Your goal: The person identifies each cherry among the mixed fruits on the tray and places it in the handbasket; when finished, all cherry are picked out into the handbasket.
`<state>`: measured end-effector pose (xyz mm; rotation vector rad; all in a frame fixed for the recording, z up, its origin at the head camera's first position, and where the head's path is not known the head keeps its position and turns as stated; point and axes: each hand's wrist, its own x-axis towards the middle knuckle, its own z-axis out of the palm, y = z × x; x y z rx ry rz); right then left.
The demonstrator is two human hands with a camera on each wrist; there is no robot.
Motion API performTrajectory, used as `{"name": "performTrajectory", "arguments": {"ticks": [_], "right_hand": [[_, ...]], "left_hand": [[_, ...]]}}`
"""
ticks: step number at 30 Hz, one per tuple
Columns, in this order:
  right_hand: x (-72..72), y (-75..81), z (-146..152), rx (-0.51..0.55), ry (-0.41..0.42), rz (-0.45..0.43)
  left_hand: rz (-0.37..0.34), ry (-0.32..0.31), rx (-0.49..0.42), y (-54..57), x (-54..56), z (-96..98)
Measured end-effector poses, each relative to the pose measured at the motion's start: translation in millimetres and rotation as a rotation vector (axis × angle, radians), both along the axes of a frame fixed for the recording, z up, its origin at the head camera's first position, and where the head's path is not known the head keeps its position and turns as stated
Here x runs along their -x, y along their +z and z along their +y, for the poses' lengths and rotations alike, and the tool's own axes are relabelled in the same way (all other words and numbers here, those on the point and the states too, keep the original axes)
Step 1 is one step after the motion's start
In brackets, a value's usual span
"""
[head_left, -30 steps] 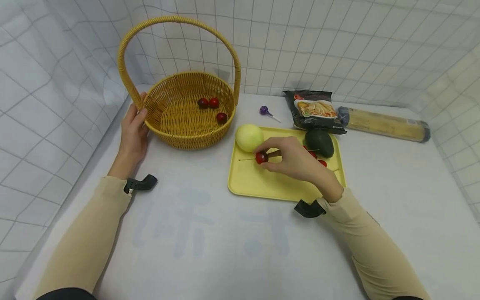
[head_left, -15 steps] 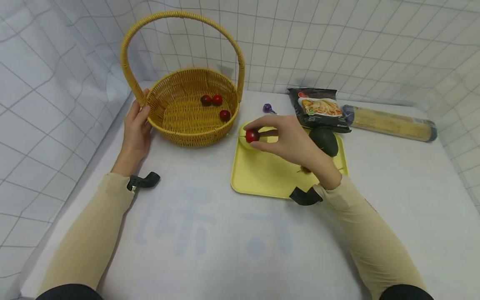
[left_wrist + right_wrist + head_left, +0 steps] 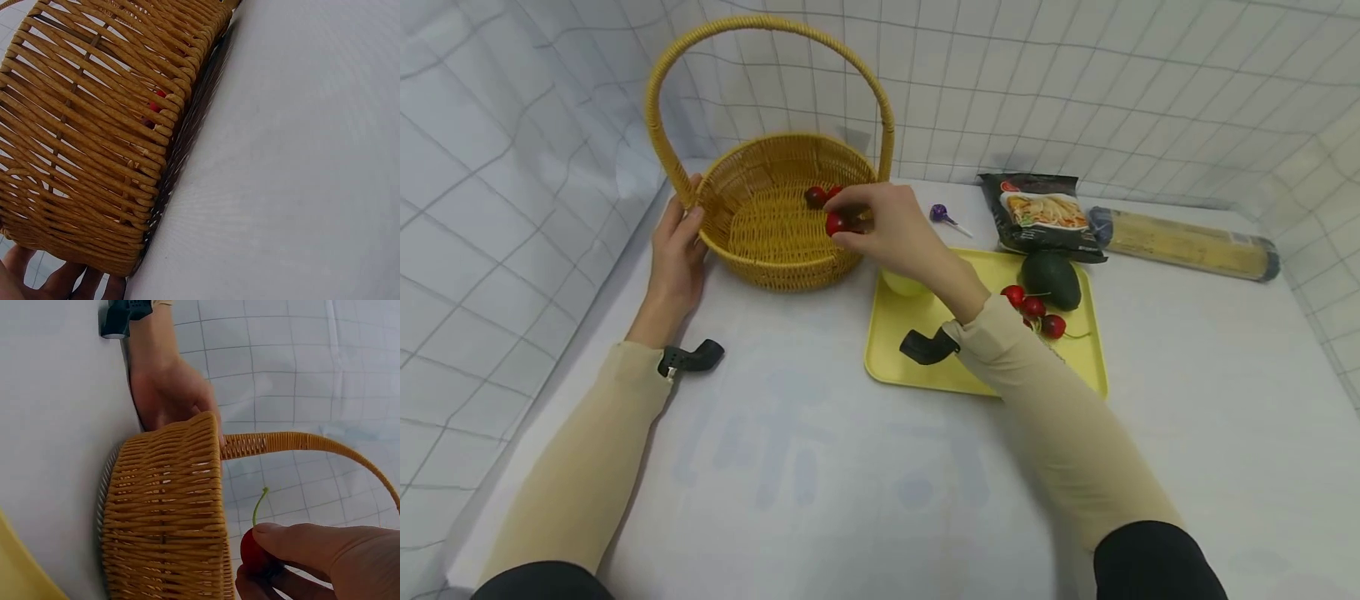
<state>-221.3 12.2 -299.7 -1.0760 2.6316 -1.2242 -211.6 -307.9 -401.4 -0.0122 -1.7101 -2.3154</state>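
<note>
My right hand (image 3: 891,229) pinches a red cherry (image 3: 253,555) between thumb and fingers, its green stem sticking out in the right wrist view. The hand is over the right rim of the yellow wicker basket (image 3: 782,277), below the tall arched handle. Inside the basket lie other cherries (image 3: 815,197), partly covered by the fingers. At the basket's left side, my left hand (image 3: 677,262) grips it near the foot of the handle, thumb at the rim. Its fingers (image 3: 59,278) show behind the weave in the left wrist view.
A yellow tray (image 3: 891,354) holds several cherries (image 3: 1033,307), a dark green avocado (image 3: 1051,280) and a pale green round fruit (image 3: 904,285), mostly hidden by my right arm. Behind are a lollipop (image 3: 940,214), a black noodle packet (image 3: 1041,215) and a long yellowish roll (image 3: 1187,243).
My right hand has carried the cherry up from the tray and leftward to the basket's right rim. The left hand keeps its hold on the basket.
</note>
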Motion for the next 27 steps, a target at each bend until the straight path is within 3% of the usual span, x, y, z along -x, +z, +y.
{"name": "performTrajectory", "arguments": {"ticks": [4,8,14,27], "right_hand": [[5.1,-4.0,-13.2,-0.072,-0.012,-0.02],[2.0,-5.7,-8.4,-0.038,-0.036,-0.01],[-11.1,-5.8,18.4,0.047,-0.041,0.032],[-38.9,-9.3,98.9,0.067,-0.127,0.139]], "left_hand": [[0.001,0.004,-0.007,-2.5,1.3,0.1],[-0.009,0.0,0.008,-2.7,2.3,2.0],[-0.012,0.014,0.033,-0.2,0.1,2.3],[-0.01,0.017,0.041,0.5,-0.7,0.7]]}}
